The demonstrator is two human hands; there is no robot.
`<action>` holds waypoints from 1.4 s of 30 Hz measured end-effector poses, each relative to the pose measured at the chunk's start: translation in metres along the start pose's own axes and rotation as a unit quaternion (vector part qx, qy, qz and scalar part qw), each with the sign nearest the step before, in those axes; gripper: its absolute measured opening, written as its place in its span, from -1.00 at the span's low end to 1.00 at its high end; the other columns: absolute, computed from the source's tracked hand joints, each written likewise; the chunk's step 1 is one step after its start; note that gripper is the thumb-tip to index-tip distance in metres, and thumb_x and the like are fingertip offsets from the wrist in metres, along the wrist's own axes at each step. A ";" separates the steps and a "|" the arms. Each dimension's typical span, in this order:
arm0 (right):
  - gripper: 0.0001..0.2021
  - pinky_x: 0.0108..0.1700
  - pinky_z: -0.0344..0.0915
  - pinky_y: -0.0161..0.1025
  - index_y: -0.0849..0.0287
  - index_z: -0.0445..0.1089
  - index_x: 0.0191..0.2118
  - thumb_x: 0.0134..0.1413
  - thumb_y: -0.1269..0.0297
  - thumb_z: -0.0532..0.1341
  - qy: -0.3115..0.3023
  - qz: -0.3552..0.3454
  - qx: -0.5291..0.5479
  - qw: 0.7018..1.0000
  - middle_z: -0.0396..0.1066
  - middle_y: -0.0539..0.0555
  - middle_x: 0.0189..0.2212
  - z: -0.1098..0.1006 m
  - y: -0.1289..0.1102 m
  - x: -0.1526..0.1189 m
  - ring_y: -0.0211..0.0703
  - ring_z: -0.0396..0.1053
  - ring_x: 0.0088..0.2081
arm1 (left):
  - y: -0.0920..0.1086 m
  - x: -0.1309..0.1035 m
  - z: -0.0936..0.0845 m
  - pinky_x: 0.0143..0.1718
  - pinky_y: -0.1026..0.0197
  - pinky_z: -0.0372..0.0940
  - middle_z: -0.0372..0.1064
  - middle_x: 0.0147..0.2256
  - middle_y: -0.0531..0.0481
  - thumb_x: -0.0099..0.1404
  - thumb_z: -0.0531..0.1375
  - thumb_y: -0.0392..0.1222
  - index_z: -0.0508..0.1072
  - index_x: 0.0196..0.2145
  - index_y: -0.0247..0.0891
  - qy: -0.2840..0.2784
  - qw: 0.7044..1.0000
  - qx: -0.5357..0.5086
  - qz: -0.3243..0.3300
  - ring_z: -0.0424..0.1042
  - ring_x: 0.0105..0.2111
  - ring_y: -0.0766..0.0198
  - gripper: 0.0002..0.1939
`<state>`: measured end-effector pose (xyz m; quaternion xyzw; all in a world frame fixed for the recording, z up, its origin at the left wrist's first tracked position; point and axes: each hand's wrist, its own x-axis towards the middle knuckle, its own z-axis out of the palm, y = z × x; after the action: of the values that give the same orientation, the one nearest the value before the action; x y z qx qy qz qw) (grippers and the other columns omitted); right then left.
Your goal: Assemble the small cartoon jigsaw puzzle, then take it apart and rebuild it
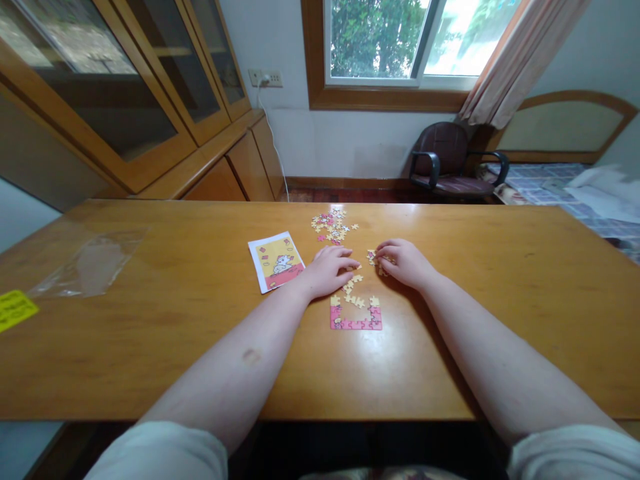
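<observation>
A partly joined jigsaw frame lies on the table, with a pink bottom edge, short pink sides and yellow pieces at their tops. Loose yellow puzzle pieces sit inside and above it. My left hand rests palm down just above these, fingers stretched out and apart, fingertips at some yellow pieces. Across a small gap, my right hand has its fingers curled in over a small cluster of pieces; what lies between the fingertips is hidden. One patterned piece shows beside them.
Farther back is a heap of mixed puzzle pieces. Left of my left hand lies a picture card with a white animal. A clear plastic bag and a yellow label are at far left on the wooden table.
</observation>
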<state>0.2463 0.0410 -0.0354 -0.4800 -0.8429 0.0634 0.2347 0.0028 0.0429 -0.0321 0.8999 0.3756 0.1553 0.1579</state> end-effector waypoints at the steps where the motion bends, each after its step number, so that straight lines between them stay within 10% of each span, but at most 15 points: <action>1: -0.80 -0.05 0.33 -0.16 0.18 0.55 -0.33 0.07 0.40 0.15 -0.002 0.004 0.001 1.000 0.51 0.13 -0.25 -0.001 0.000 0.000 -0.08 0.43 -0.21 | 0.000 0.000 0.000 0.18 -0.06 0.09 0.30 0.11 -0.09 0.33 0.13 -0.13 0.51 -0.03 -0.07 0.004 1.000 0.002 -0.004 0.20 0.14 0.07 -0.71; 19: -0.74 -0.01 0.28 -0.09 0.15 0.54 -0.16 0.13 0.16 0.21 -0.035 0.017 -0.066 0.997 0.50 0.16 -0.14 0.000 0.001 0.001 -0.02 0.41 -0.13 | -0.008 0.003 -0.006 0.09 0.01 0.21 0.46 -0.07 -0.05 0.27 0.09 -0.28 0.53 -0.13 -0.19 0.137 0.973 0.041 -0.183 0.35 -0.02 0.08 -0.72; 42: -0.75 -0.02 0.31 -0.10 0.18 0.54 -0.19 0.16 0.19 0.17 -0.025 0.039 -0.068 0.997 0.49 0.19 -0.17 -0.008 -0.005 0.000 0.00 0.42 -0.14 | -0.015 0.003 -0.003 -0.02 0.00 0.29 0.47 -0.17 -0.09 0.27 0.16 -0.08 0.55 -0.24 -0.15 0.110 0.963 0.079 -0.232 0.38 -0.13 0.05 -0.80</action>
<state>0.2462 0.0377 -0.0266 -0.5260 -0.8313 0.0269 0.1776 -0.0057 0.0560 -0.0349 0.7753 0.6000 0.1822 0.0760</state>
